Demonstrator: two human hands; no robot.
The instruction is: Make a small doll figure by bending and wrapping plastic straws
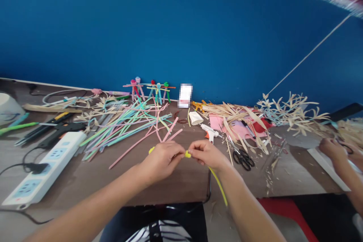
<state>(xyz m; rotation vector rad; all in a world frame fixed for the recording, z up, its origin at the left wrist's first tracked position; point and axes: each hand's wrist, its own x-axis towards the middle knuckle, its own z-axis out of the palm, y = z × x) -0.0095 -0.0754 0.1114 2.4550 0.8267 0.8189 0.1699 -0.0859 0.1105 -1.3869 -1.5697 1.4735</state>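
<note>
Between my two hands is a yellow pipe cleaner, its middle bunched or twisted into a small knot. My left hand pinches it from the left, and a yellow bit shows past the knuckles. From the other side my right hand grips it with closed fingertips, and a long tail hangs down beside the right wrist. Just beyond the hands lie loose pink pipe cleaners and a white glue gun. Black-handled scissors rest right of my right hand.
Small pipe-cleaner figures stand against the blue wall. A pile of pastel pipe cleaners lies left of centre. At far left are a white power strip and a black glue gun. Dried husk strips and another person's hand are at right.
</note>
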